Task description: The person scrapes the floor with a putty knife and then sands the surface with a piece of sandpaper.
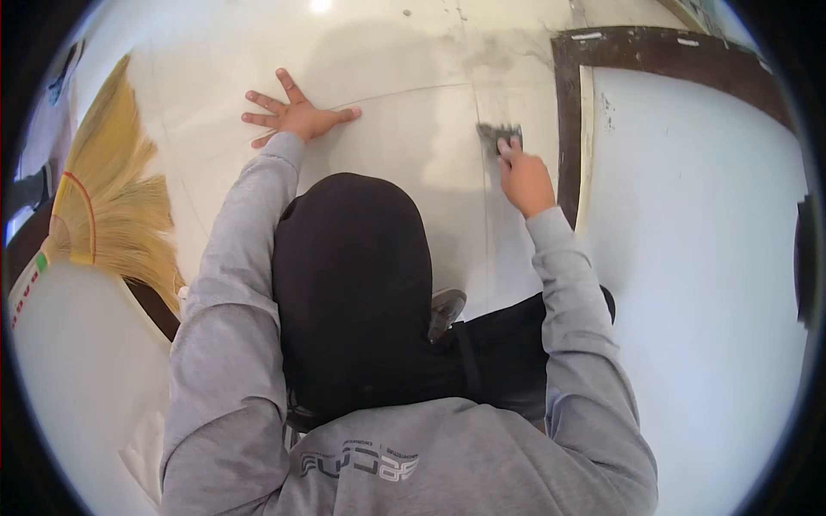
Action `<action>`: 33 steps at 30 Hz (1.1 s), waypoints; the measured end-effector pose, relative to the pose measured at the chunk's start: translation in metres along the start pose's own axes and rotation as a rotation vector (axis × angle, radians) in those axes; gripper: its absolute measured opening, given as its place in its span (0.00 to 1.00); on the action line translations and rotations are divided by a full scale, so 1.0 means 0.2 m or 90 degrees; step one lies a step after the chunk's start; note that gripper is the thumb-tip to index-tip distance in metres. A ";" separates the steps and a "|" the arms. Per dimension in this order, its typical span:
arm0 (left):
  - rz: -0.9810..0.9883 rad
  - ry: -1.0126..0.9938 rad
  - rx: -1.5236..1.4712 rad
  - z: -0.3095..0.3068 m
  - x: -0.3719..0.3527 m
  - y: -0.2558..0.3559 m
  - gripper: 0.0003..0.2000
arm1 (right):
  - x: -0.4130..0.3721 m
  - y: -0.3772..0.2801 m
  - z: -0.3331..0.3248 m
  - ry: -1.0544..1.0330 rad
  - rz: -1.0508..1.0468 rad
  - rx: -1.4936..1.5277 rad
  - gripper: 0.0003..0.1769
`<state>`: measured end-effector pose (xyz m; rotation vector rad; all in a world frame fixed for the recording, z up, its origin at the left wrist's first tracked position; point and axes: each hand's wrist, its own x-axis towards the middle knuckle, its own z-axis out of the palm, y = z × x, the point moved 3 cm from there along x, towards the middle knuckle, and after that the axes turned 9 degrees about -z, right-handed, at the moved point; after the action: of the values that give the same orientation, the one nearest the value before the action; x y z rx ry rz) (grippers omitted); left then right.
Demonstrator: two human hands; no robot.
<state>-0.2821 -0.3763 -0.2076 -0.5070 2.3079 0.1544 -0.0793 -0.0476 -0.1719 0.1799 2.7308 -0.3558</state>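
Now right hand (525, 182) clamped on flat grey scraper (499, 135); left hand (297, 113) splayed, glossy tile (404, 138).

The left hand (297, 113) lies flat with fingers spread on the pale glossy tiled floor (404, 146). To its right, the right hand (525, 181) presses a small dark grey flat tool (500, 135) to a tile joint, near a dark brown wooden frame (566, 146). A yellow straw broom (112, 206) lies far left.
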 end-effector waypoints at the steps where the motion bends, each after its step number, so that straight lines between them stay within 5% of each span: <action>1: 0.011 0.001 0.010 0.02 -0.01 -0.01 0.80 | 0.02 0.00 0.00 0.033 0.006 -0.010 0.20; 5: 0.010 0.028 0.031 0.01 0.02 0.01 0.80 | 0.21 0.07 -0.05 0.126 0.019 0.010 0.20; 8: -0.002 -0.034 0.032 -0.01 0.07 -0.02 0.79 | 0.16 0.08 -0.06 0.072 0.023 0.051 0.21; 11: 0.053 -0.061 0.034 -0.21 0.13 -0.05 0.71 | -0.09 0.13 -0.08 0.179 0.106 0.123 0.28; 12: 0.089 -0.189 -0.038 -0.30 0.18 -0.03 0.64 | -0.16 0.15 -0.06 0.185 0.107 0.133 0.28; 13: 0.128 -0.311 -0.117 -0.40 0.05 0.04 0.57 | -0.19 0.20 -0.07 0.204 0.192 0.142 0.33; 14: 0.162 -0.226 -0.127 -0.48 -0.07 0.12 0.47 | -0.21 0.25 -0.09 0.220 0.276 0.153 0.39; 15: 0.215 -0.207 -0.097 -0.59 -0.24 0.23 0.48 | -0.23 0.26 -0.13 0.230 0.271 0.164 0.39; 17: 0.301 -0.147 0.019 -0.76 -0.56 0.50 0.46 | -0.23 0.29 -0.18 0.036 0.362 0.480 0.43; 20: 0.420 -0.134 -0.046 -0.83 -1.13 0.87 0.45 | -0.14 0.27 -0.09 0.088 0.326 0.543 0.38; 24: 0.378 -0.259 -0.304 -0.33 -1.18 1.10 0.39 | 0.03 0.26 0.14 0.088 0.290 0.498 0.32; 27: 0.329 0.029 -0.338 0.35 -0.89 0.92 0.37 | 0.00 0.27 0.17 0.082 0.308 0.662 0.27; 28: 0.251 -0.010 -0.388 0.58 -0.81 0.81 0.38 | -0.01 0.28 0.14 0.074 0.317 0.658 0.27; 30: 0.043 -0.199 -0.447 0.88 -0.83 0.62 0.39 | -0.05 0.27 0.10 -0.240 0.316 0.520 0.18; 33: -0.131 -0.414 -0.566 1.05 -1.10 0.58 0.37 | -0.15 0.27 0.21 -0.218 0.419 0.573 0.23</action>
<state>-0.0515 -0.1470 -0.2058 -0.9510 1.4465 1.0924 -0.0267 -0.0097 -0.2097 1.0889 1.8497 -1.2305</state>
